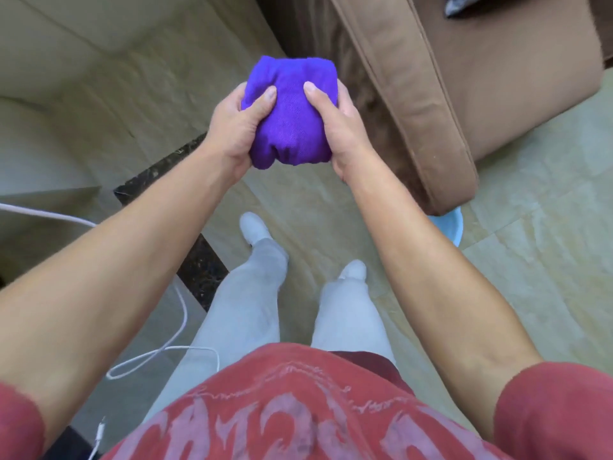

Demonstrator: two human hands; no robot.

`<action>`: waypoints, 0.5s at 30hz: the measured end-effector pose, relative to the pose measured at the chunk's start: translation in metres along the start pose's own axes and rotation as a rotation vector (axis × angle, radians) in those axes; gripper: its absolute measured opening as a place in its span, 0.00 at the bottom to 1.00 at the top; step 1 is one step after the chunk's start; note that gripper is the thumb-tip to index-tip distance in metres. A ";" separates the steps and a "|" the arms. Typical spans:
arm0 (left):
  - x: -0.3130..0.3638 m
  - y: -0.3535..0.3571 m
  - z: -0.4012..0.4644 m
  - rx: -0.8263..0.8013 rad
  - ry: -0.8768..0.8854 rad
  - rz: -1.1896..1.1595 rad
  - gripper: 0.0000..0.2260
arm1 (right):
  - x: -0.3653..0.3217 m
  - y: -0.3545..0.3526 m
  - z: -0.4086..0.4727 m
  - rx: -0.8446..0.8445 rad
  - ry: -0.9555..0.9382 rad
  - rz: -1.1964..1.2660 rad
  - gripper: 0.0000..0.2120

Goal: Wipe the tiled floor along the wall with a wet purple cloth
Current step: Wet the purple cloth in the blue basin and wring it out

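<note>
A bunched purple cloth (289,114) is held in the air in front of me, well above the floor. My left hand (232,127) grips its left side with the thumb pressed on top. My right hand (345,127) grips its right side the same way. The beige tiled floor (530,260) lies far below, and I stand upright on it. The wall (66,78) runs along the left, with a dark skirting strip (199,270) at its foot.
A brown sofa (447,111) stands at the upper right, close to the cloth. A light blue basin (447,227) peeks out under its corner. A white cable (166,353) loops over the floor at the lower left. My feet (255,227) stand between wall and sofa.
</note>
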State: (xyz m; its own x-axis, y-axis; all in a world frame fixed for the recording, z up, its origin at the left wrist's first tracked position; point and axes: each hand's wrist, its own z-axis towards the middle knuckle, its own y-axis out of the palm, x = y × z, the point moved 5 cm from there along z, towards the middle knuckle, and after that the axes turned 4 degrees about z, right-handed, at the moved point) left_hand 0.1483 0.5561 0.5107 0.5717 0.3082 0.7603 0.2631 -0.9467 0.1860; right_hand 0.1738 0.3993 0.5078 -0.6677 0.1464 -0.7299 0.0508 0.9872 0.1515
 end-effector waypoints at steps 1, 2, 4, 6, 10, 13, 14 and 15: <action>0.010 -0.014 0.014 0.014 0.001 -0.004 0.08 | -0.008 0.018 0.013 -0.013 -0.025 -0.029 0.24; 0.015 -0.024 0.026 0.025 0.000 0.001 0.08 | -0.012 0.030 0.026 -0.033 -0.040 -0.052 0.23; 0.026 -0.046 0.055 0.075 -0.006 0.038 0.09 | -0.020 0.054 0.059 -0.059 -0.059 -0.097 0.21; 0.033 -0.066 0.083 0.158 0.028 0.121 0.08 | -0.026 0.073 0.090 -0.071 -0.088 -0.133 0.19; 0.047 -0.102 0.143 0.299 0.041 0.181 0.04 | -0.033 0.118 0.159 -0.146 -0.088 -0.241 0.18; 0.049 -0.131 0.197 0.357 0.052 0.210 0.04 | -0.027 0.142 0.229 -0.202 -0.118 -0.347 0.18; 0.047 -0.139 0.215 0.379 0.054 0.278 0.06 | -0.022 0.147 0.250 -0.206 -0.120 -0.398 0.18; 0.045 -0.147 0.235 0.397 0.058 0.360 0.09 | -0.019 0.154 0.272 -0.204 -0.141 -0.479 0.18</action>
State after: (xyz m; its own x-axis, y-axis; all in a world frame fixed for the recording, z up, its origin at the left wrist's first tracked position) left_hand 0.3182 0.7315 0.3709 0.6390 -0.0460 0.7679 0.3381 -0.8799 -0.3340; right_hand 0.3967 0.5656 0.3637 -0.4736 -0.2965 -0.8293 -0.3898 0.9149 -0.1045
